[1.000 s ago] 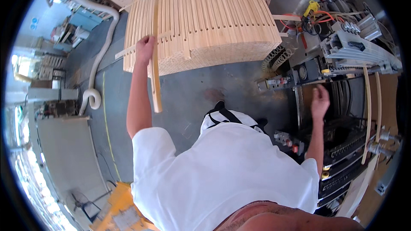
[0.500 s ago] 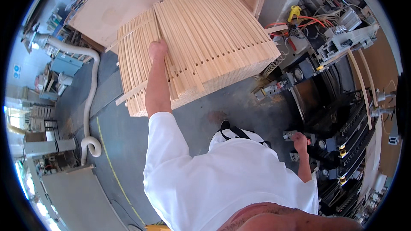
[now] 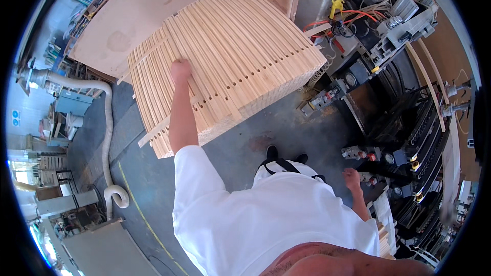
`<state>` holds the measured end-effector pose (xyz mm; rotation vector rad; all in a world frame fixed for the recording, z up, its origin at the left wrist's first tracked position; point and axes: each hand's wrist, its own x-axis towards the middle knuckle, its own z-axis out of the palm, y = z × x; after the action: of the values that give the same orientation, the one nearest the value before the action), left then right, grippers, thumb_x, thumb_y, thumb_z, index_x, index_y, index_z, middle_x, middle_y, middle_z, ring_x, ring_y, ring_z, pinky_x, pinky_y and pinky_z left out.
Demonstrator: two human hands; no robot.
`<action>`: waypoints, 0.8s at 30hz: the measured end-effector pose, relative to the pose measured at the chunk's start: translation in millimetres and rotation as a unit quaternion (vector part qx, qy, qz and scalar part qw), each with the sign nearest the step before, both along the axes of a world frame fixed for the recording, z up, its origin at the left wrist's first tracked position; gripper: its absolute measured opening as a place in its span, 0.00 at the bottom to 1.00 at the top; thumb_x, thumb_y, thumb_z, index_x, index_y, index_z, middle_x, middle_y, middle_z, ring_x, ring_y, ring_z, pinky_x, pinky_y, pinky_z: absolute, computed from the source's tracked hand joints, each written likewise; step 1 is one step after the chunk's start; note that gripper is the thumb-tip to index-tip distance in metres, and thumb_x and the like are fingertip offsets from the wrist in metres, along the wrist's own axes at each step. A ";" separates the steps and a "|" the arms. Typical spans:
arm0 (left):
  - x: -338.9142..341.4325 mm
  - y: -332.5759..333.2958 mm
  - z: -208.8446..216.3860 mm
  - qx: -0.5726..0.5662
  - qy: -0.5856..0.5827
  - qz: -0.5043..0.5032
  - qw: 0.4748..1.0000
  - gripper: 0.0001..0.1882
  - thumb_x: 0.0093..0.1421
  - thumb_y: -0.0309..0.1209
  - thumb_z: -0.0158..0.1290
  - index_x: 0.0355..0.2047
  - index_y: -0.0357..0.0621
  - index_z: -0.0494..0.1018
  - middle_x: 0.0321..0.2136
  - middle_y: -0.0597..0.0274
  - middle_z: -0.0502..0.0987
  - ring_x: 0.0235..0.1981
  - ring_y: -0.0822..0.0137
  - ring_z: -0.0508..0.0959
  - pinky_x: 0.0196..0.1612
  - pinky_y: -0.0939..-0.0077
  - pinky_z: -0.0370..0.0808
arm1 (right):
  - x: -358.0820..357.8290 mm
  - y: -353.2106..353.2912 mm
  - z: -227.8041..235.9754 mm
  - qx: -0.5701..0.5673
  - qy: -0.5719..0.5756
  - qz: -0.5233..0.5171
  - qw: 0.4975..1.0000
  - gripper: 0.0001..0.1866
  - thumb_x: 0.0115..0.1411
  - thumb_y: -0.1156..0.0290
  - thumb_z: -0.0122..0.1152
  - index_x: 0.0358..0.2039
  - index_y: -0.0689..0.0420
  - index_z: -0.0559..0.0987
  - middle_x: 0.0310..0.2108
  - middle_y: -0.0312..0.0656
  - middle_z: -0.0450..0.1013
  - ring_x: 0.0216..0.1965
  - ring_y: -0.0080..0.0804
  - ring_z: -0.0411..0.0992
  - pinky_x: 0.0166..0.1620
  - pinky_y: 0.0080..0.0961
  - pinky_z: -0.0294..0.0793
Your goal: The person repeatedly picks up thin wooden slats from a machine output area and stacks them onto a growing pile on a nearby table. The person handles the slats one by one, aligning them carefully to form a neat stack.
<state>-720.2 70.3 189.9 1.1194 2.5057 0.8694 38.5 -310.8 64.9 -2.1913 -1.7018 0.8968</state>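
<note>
A grey floor runs through the middle of the frame and down its left side. The person's white shirt fills the bottom centre. Above it, from the centre of the frame up toward the top edge, lies a broad stack of pale wooden slats, packed side by side in layers, its near end face turned toward the person. A dark machine with metal fittings takes up the right side. Behind the stack, at upper left, stands a large pale board; a flat grey panel sits at lower left. A ribbed pale hose drops down the left of the frame and coils at its lower end. Two long wooden strips slant beside the machine at right. Thinner crosspieces stick out from the stack's left side.

The left hand rests on top of the stack, left of centre, fingers bent downward; whether they grasp a slat cannot be told. The right hand, right of centre near the machine's fittings, is curled into a loose fist. A yellow tool hangs at upper right. Small dark holes dot the slats in a row near their closer ends.
</note>
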 end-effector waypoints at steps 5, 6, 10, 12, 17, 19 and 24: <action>72.4 -97.9 7.8 0.046 0.124 -0.205 0.970 0.33 0.54 0.42 0.59 0.54 0.29 0.68 0.59 0.30 0.61 0.58 0.37 0.67 0.60 0.55 0.67 | -20.3 15.8 1.9 -0.020 0.021 -0.015 0.999 0.15 0.54 0.68 0.62 0.39 0.64 0.80 0.33 0.54 0.78 0.38 0.49 0.78 0.42 0.36 0.76; 82.1 -124.0 7.6 0.037 0.116 -0.250 0.960 0.36 0.53 0.42 0.61 0.57 0.31 0.65 0.62 0.31 0.56 0.62 0.37 0.61 0.63 0.55 0.63 | -21.8 17.3 -0.3 -0.023 0.024 -0.014 0.999 0.15 0.55 0.69 0.62 0.41 0.64 0.80 0.34 0.52 0.79 0.37 0.45 0.79 0.42 0.33 0.77; 121.0 -190.7 44.8 -0.055 0.035 -0.351 0.934 0.48 0.48 0.38 0.67 0.65 0.35 0.56 0.67 0.35 0.45 0.69 0.42 0.49 0.70 0.59 0.53 | -17.0 33.1 -14.0 -0.008 0.009 0.039 0.999 0.16 0.57 0.69 0.61 0.43 0.64 0.80 0.34 0.50 0.80 0.36 0.42 0.80 0.43 0.31 0.77; 128.5 -202.8 59.3 -0.072 0.071 -0.362 0.927 0.50 0.46 0.36 0.69 0.66 0.36 0.55 0.68 0.37 0.43 0.69 0.43 0.49 0.70 0.60 0.53 | -15.7 49.6 -17.5 -0.032 0.020 0.016 0.999 0.16 0.57 0.69 0.62 0.43 0.64 0.80 0.35 0.51 0.80 0.37 0.42 0.80 0.43 0.31 0.77; 124.8 -210.0 56.4 -0.067 0.099 -0.366 0.923 0.49 0.46 0.33 0.68 0.65 0.38 0.55 0.67 0.37 0.47 0.69 0.41 0.49 0.69 0.60 0.55 | -26.4 85.5 14.6 -0.017 0.043 0.013 0.999 0.17 0.55 0.66 0.62 0.42 0.63 0.80 0.35 0.52 0.80 0.40 0.47 0.79 0.44 0.35 0.77; 123.7 -207.5 51.2 -0.071 0.092 -0.373 0.920 0.48 0.47 0.32 0.67 0.65 0.37 0.55 0.66 0.37 0.48 0.69 0.41 0.49 0.68 0.61 0.56 | -23.9 79.5 17.0 -0.017 0.085 -0.020 0.996 0.17 0.56 0.66 0.62 0.43 0.63 0.80 0.34 0.51 0.80 0.39 0.47 0.79 0.44 0.35 0.77; 117.0 -194.4 40.5 -0.037 0.239 -0.474 0.847 0.48 0.46 0.38 0.67 0.65 0.37 0.57 0.64 0.34 0.55 0.66 0.38 0.53 0.67 0.48 0.53 | -5.3 29.2 10.1 -0.036 -0.018 -0.006 0.999 0.18 0.57 0.64 0.60 0.46 0.58 0.79 0.42 0.53 0.76 0.46 0.52 0.74 0.48 0.43 0.73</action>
<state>-603.2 -124.0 230.4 2.4260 1.7860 0.2028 33.2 -281.6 75.0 -2.2761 -1.6953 0.9347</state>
